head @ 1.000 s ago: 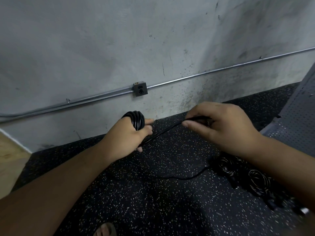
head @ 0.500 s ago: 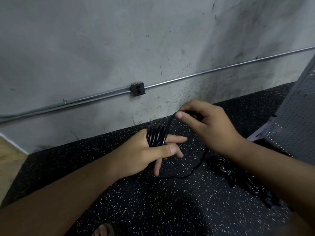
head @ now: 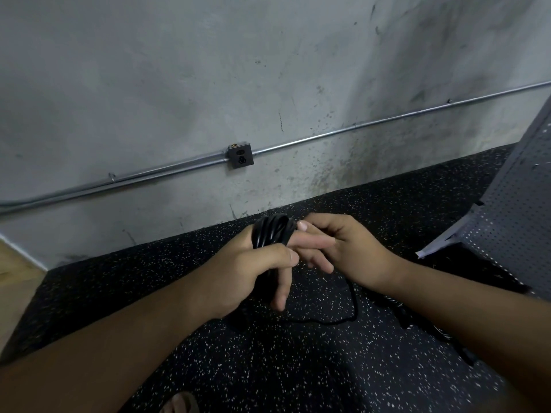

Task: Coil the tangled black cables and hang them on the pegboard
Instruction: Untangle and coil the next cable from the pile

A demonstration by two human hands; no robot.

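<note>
Head view: stained concrete wall [head: 179, 84] with conduit [head: 149, 174] and outlet box [head: 240, 155], above black speckled rubber floor [head: 268, 368]. Left grip [head: 238, 272] carries the black cable [head: 269, 234] wound around its fingers, thumb clamped over the turns. Right grip [head: 351, 251], touching it, pinches the cable's free strand at the coil; slack loops down onto the floor. Perforated pegboard [head: 512, 219] at far right.

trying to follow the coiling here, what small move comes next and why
Probably another wrap: the right hand pinches the loose cable beside the coil wound round the fingers of the left hand, and slack trails on the mat, so carry it round once more.
</note>
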